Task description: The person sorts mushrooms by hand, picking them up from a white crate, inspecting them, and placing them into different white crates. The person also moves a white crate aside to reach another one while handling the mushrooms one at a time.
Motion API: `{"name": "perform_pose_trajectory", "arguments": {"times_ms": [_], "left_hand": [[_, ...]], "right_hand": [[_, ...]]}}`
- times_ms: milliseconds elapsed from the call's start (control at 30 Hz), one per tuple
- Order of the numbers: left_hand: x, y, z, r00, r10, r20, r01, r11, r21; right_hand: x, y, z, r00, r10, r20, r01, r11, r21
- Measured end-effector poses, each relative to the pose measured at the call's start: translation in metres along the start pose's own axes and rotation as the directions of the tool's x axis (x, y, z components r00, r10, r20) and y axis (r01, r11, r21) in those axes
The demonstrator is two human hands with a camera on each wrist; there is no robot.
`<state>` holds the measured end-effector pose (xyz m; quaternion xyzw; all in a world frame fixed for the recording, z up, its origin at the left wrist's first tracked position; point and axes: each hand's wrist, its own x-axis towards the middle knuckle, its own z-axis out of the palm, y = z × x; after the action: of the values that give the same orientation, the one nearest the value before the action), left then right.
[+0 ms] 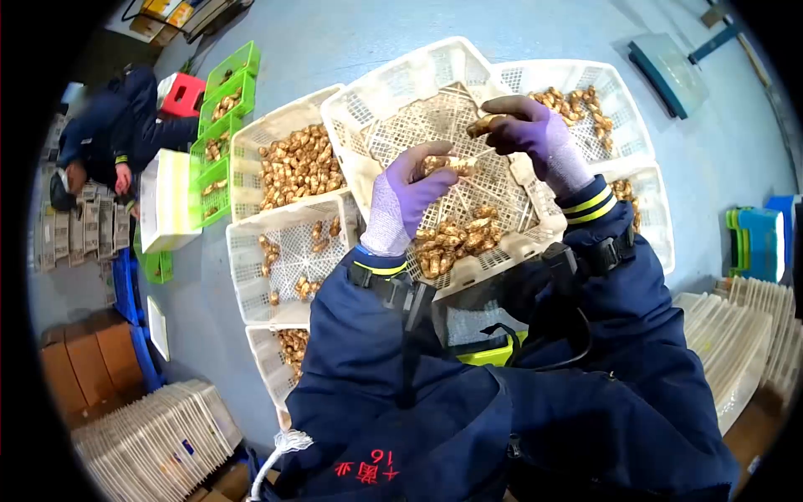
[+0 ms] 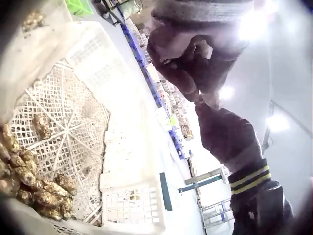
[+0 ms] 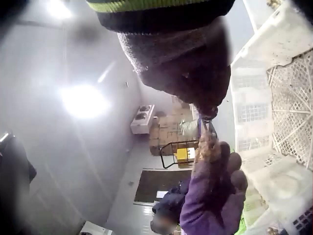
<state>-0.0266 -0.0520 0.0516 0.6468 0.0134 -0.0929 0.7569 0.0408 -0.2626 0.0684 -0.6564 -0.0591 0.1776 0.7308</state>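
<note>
My gloved left hand [image 1: 406,194] grips a knobby brown mushroom [image 1: 452,165] with a pale stalk, over a white mesh crate [image 1: 401,94]. Facing it, my gloved right hand [image 1: 539,138] pinches a thin, pale blade-like tool [image 1: 482,154] that reaches toward the mushroom. A small yellowish-brown piece [image 1: 482,126] shows at the right fingertips; I cannot tell if it is a handle or a mushroom. Both wrist views show the fingertips of the left hand [image 3: 215,196] and right hand [image 2: 227,132] close together. Below, a pile of mushrooms [image 1: 452,241] lies at the crate's near side.
More white crates with mushrooms stand left [image 1: 242,180] and right [image 1: 631,109] of the middle one. Green baskets [image 1: 201,159] line the left. A person [image 1: 109,125] works at the far left. Stacked white trays [image 1: 159,443] and a platform scale [image 1: 669,75] stand farther out.
</note>
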Motion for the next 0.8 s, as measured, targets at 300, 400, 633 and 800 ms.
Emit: {"name": "perform_pose_trajectory", "arguments": {"times_ms": [300,400,633,800], "left_hand": [[-0.202,0.072,-0.192,0.845,-0.294,-0.447,0.534,0.527,0.661],[-0.247,0.071,-0.200,0.864,-0.230,-0.448,0.500,0.285,0.818],[-0.113,0.068,-0.040,0.971,-0.166,-0.175,0.167,0.986,-0.011],[-0.043,0.010,0.000,1.000,-0.006,0.022,0.019,0.774,-0.633]], "right_hand": [[-0.006,-0.011,0.032,0.968,0.129,0.216,-0.122,0.991,-0.049],[-0.012,-0.013,0.038,0.941,0.040,0.335,-0.038,0.999,-0.014],[-0.022,-0.023,0.075,0.900,-0.240,0.363,0.192,0.968,0.163],[-0.025,-0.008,0.077,0.771,-0.531,0.351,0.624,0.738,-0.255]]}}
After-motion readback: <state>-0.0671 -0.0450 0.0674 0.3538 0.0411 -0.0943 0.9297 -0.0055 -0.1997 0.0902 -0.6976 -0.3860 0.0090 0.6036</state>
